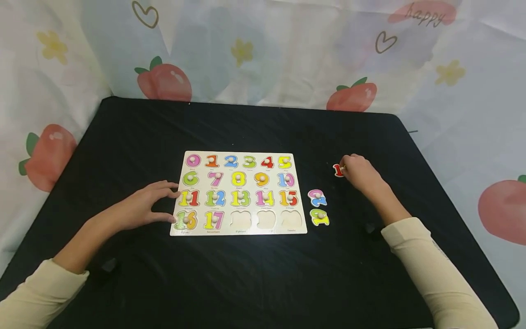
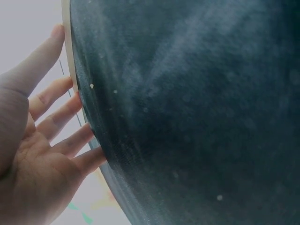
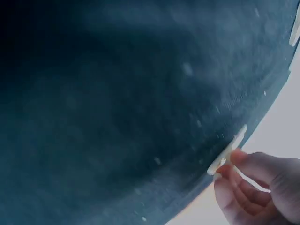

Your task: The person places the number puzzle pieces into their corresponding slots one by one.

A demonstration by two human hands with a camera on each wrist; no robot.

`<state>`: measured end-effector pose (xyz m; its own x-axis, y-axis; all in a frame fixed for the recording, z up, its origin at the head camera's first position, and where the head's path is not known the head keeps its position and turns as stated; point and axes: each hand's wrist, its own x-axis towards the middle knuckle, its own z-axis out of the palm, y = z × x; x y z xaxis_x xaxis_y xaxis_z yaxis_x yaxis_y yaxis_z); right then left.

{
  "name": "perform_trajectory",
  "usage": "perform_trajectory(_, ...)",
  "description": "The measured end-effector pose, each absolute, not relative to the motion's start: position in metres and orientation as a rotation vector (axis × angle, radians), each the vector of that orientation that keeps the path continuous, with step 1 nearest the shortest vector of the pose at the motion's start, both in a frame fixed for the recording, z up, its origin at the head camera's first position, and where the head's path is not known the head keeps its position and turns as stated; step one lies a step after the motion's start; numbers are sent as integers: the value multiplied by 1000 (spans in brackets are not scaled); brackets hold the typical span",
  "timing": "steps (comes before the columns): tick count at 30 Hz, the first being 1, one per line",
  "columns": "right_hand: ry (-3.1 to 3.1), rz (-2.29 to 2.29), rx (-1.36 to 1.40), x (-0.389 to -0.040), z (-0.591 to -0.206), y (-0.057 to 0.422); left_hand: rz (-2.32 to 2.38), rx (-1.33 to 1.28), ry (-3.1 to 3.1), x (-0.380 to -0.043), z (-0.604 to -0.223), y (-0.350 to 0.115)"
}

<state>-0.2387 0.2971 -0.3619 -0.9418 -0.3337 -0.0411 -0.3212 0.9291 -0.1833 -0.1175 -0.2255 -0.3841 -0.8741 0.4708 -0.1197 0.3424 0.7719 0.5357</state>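
Observation:
A wooden number puzzle board (image 1: 242,147) lies on the black table, with knobbed number pieces in its rows and three bare recesses at the bottom right. My left hand (image 1: 144,208) touches the board's left edge, thumb and fingers spread; in the left wrist view that hand (image 2: 51,136) has its fingertips along the pale board edge (image 2: 68,51). Right of the board, my right hand (image 1: 361,173) pinches a red number piece (image 1: 338,170), partly hidden by the fingers. From the right wrist, the piece (image 3: 236,139) shows edge-on between thumb and fingers of the hand (image 3: 262,187).
Between the board and my right hand lie a pink-and-blue number piece (image 1: 317,198) and a yellow-and-green number piece (image 1: 319,217), both turned upside down. The black table (image 1: 255,283) is backed by a pale curtain (image 1: 263,50) printed with fruit and hearts.

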Motion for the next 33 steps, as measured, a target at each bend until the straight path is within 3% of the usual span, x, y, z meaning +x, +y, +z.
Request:
perform_trajectory(13, 2978, -231, -651, -215, -341, 244, 758, 662, 2742, -118, -384, -224)
perform_trajectory(33, 2702, -255, -1014, -154, -339, 141, 737, 618, 2728, -117, -383, -224)
